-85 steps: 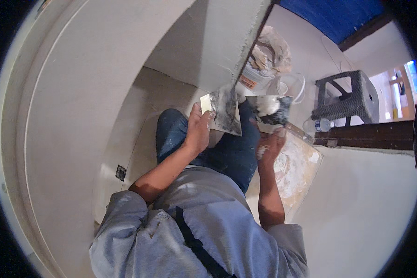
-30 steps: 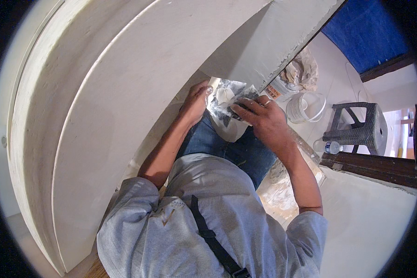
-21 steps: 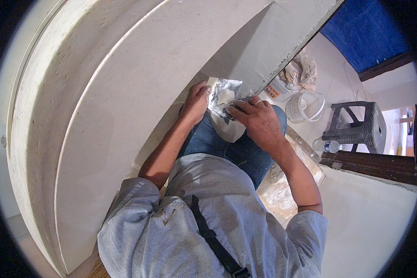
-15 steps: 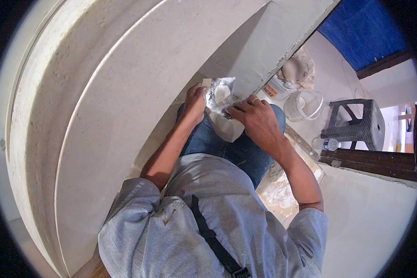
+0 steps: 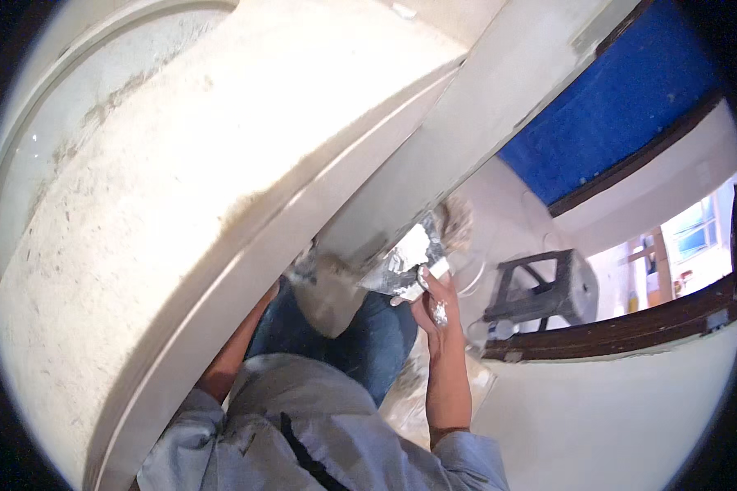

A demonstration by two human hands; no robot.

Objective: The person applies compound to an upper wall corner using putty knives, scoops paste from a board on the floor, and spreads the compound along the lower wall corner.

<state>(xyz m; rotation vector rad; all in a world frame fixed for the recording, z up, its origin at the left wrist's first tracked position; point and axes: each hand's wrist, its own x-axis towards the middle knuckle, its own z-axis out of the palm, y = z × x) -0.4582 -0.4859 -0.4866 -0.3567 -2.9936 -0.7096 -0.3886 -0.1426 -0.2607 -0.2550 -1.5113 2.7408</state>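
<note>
My right hand (image 5: pixel 431 303) is closed on a wide metal putty blade (image 5: pixel 382 270) with a light grip strip and a lump of white putty (image 5: pixel 409 245) on it. The blade is beside the lower end of a pale grey upright surface (image 5: pixel 483 90). My left hand (image 5: pixel 269 295) is mostly hidden behind the edge of a large curved white panel (image 5: pixel 164 155); its fingers do not show. A small dark, smeared object (image 5: pixel 301 265) appears just beyond that hand, too hidden to make out.
A dark plastic stool (image 5: pixel 549 286) lies on its side at the right, by a clear bottle (image 5: pixel 499 329) and a dark wooden edge (image 5: pixel 622 331). A crumpled paper bag (image 5: pixel 457 219) is behind the blade. A blue panel (image 5: pixel 598 106) fills the upper right.
The view has shifted, bringing more white panel in. My hands, earlier together at the blades, have parted: the right holds a putty-loaded blade upright, the left has slipped behind the panel's edge.
</note>
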